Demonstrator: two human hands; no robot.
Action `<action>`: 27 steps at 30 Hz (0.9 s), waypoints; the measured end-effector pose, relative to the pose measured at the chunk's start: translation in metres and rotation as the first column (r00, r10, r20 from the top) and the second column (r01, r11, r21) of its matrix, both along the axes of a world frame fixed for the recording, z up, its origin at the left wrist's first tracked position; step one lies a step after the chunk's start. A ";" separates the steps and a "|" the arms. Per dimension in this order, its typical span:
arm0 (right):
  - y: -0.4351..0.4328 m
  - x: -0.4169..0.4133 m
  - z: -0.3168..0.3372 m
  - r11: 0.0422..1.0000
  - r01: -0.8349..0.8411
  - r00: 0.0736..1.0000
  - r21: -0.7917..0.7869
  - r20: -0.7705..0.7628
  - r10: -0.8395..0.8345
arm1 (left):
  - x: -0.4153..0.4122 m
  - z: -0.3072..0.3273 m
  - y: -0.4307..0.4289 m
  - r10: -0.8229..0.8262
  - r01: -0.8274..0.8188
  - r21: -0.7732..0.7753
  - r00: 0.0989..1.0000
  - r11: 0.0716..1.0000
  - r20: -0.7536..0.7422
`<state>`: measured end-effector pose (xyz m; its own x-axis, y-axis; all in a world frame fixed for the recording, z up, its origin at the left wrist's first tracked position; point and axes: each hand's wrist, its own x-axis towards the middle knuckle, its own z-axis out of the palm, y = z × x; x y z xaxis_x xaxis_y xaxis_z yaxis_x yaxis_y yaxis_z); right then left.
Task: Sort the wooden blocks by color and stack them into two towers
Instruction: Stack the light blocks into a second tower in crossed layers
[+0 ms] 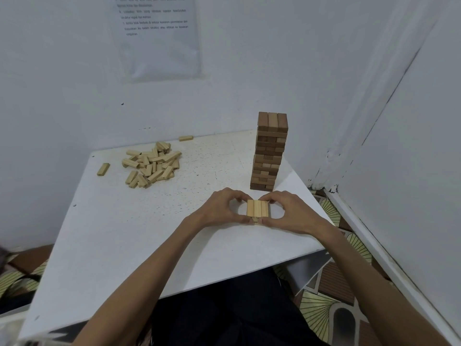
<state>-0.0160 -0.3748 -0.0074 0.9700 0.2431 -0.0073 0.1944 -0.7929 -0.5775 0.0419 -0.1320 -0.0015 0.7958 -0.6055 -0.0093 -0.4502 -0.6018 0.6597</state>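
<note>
A tall tower of dark brown blocks stands at the table's right side. In front of it a low stack of light blocks sits on the white table, three side by side on top. My left hand pinches the stack's left side between thumb and fingers. My right hand pinches its right side the same way. A loose pile of light blocks lies at the far left of the table.
Single light blocks lie apart from the pile, one at the left edge and one by the back wall. White walls close the back and right. A printed sheet hangs on the back wall. Patterned floor shows below right.
</note>
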 end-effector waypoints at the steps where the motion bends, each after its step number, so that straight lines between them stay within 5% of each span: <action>1: 0.000 0.000 0.000 1.000 0.002 1.000 -0.001 -0.004 -0.002 | -0.001 0.000 0.000 -0.003 0.003 0.000 1.000 1.000 0.003; 8: 0.000 -0.003 0.002 1.000 0.019 0.999 0.014 -0.047 -0.018 | 0.001 -0.001 0.003 -0.010 0.011 0.000 0.999 1.000 -0.037; 16: 0.019 0.004 0.021 1.000 0.002 0.997 0.014 0.078 -0.003 | 0.006 0.007 0.029 0.030 -0.031 -0.021 0.999 0.999 -0.037; 27: 0.108 0.046 0.049 0.975 -0.153 0.975 -0.162 0.135 0.175 | 0.010 0.036 0.122 0.222 -0.233 0.061 0.963 0.970 0.156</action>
<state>0.0300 -0.2671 0.0412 0.9101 0.4058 0.0844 0.4029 -0.8184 -0.4098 0.0521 -0.0099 0.0340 0.9086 -0.4105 0.0774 -0.3837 -0.7467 0.5434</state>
